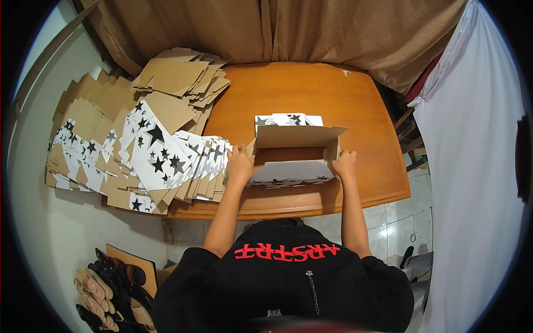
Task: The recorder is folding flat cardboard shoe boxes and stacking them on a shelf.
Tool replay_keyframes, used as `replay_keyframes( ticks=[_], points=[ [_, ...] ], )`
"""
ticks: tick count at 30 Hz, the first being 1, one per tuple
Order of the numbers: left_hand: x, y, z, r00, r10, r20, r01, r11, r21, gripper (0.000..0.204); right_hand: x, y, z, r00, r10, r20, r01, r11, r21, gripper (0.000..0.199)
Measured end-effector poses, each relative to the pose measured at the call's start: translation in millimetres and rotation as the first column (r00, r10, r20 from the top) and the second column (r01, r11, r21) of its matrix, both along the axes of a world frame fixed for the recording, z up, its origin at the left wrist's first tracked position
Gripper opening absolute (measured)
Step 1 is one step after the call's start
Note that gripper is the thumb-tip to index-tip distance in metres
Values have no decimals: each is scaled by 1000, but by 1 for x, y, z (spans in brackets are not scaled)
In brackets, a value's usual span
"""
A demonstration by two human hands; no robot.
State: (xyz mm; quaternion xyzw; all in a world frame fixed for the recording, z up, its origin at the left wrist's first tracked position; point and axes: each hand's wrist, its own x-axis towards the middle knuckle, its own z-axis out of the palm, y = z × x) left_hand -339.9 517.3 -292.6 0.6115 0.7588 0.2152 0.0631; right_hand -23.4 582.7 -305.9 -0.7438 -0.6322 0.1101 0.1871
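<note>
A partly folded cardboard box (300, 136) stands on the wooden table in front of me. It is plain brown inside, and its outside is white with black and grey stars. The table top shows through its middle. My left hand (240, 165) is closed on the box's left side. Its right side is gripped by my right hand (345, 164), fingers bent over the edge. A star-printed flap sticks out at the far side. Part of each hand's grip is hidden behind the cardboard.
Flat star-printed cardboard sheets (152, 141) lie in overlapping heaps on the left, with plain brown sheets (175, 75) behind them. The table (311, 89) ends at a brown curtain (333, 28). A white cloth (472, 166) hangs at right; shoes (102, 288) stand at lower left.
</note>
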Motion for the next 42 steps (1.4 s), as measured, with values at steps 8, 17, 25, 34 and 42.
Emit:
replay_keyframes(
  ticks=[8, 17, 25, 34, 42],
  points=[
    [-8, 11, 0, 905, -187, 382, 139, 979, 149, 40, -21, 14, 19, 1000, 27, -13, -27, 999, 24, 49],
    [-24, 0, 8, 900, -227, 371, 299, 943, -147, 99, -11, 9, 8, 979, 101, -176, -87, 992, 87, 68],
    [-23, -10, 3, 807, -218, 548, 324, 941, -102, 117, -11, -10, 10, 946, 303, -112, -282, 944, 171, 46],
    [-40, -10, -42, 662, -205, 721, 220, 973, 75, 106, -23, -19, 11, 952, 295, -83, -293, 955, 35, 53],
    [-45, -8, -22, 878, -416, 238, 426, 905, 10, 91, -24, -19, 6, 977, 212, -30, -213, 977, -18, 48]
  ],
)
